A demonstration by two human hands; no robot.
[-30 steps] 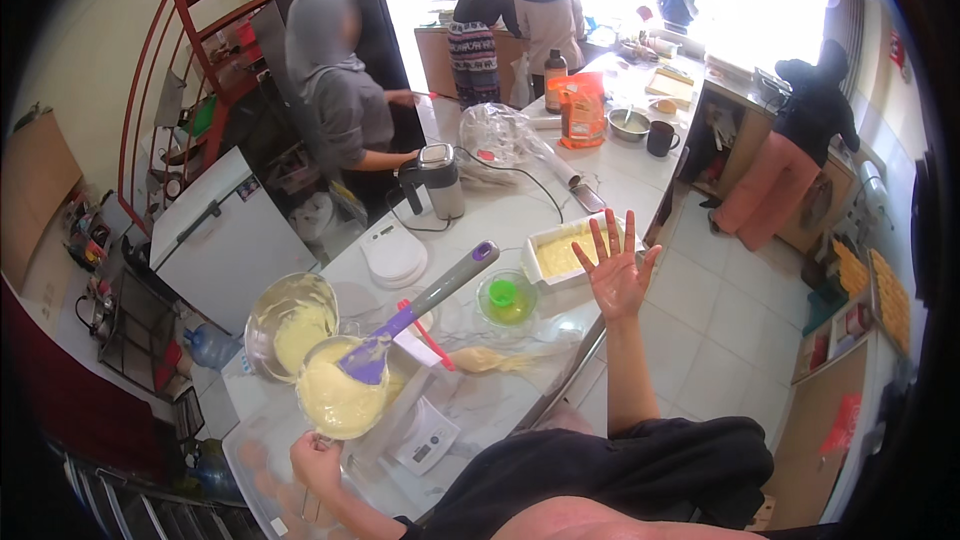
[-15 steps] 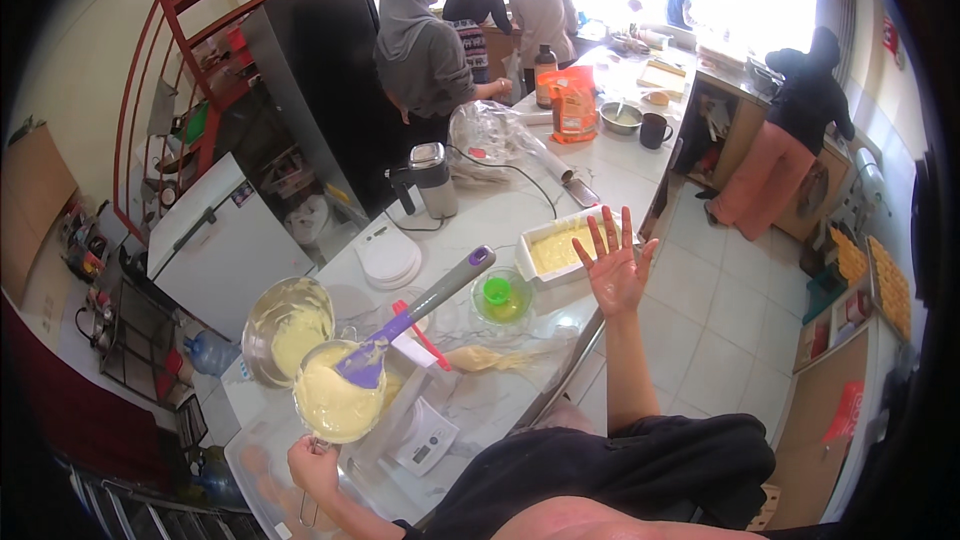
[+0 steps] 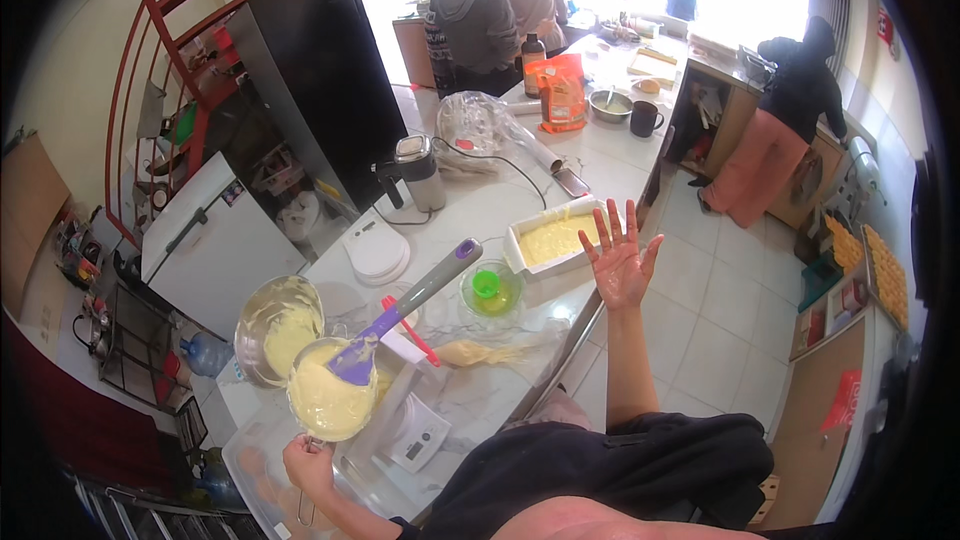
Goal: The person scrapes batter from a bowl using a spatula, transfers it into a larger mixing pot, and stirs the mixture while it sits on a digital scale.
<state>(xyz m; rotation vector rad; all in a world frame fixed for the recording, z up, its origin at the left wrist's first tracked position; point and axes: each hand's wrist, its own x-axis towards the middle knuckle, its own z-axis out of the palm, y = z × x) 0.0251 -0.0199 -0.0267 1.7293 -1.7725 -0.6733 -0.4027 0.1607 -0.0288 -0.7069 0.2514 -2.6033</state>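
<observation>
My left hand grips the handle of a small metal pot full of pale yellow batter, with a purple-and-grey spatula lying across it. Behind it is a steel bowl smeared with batter. My right hand is raised, palm showing and fingers spread, holding nothing, beside a white loaf pan of batter. A green cup stands in a clear bowl on the marble counter. Near the pot are a white digital scale and a red-edged tool.
Farther back are a mixer, second scale, plastic wrap, orange bag and mug. A black fridge, white freezer and red stairs stand left. Co-workers stand behind; another person bends at right.
The co-worker in grey has walked away from the counter's left side toward the people at the back. My hands keep their poses, with the whole view shifting slightly.
</observation>
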